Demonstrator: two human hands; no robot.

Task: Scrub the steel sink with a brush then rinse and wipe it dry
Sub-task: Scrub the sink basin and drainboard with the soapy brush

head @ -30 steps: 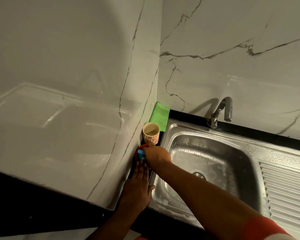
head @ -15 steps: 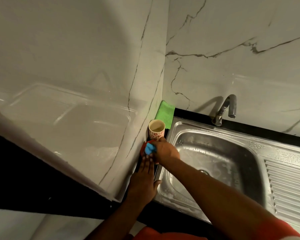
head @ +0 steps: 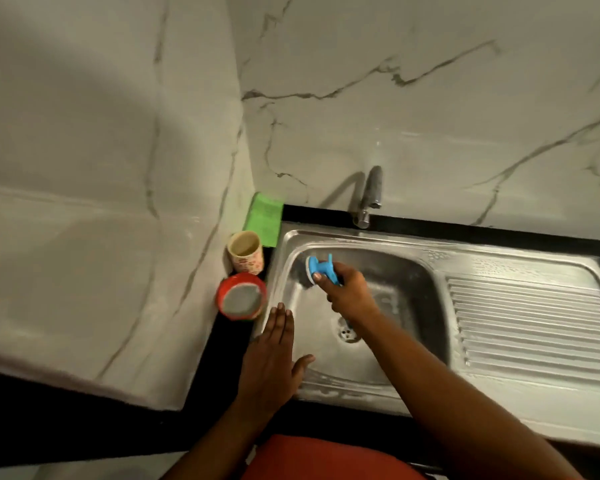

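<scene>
Marble-walled corner, black counter (head: pixel 236 341). Right hand (head: pixel 349 294) grasps small blue plastic brush (head: pixel 317 268) against stainless steel sink (head: pixel 378 386) basin's far-left wall, apparently scrubbing; left hand (head: pixel 272 362) lies flat on the rim, steadying. Red round tin (head: pixel 241 296) stands beside.

Right grip (head: pixel 347 289) clenched, left (head: pixel 274 355) flat

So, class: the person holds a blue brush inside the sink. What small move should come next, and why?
Probably press the blue brush against the basin's back-left wall and start scrubbing. The right hand already grips it there, soapy film shows on the steel sink, and the left hand lies flat on the sink's left rim, likely steadying the person.
</scene>
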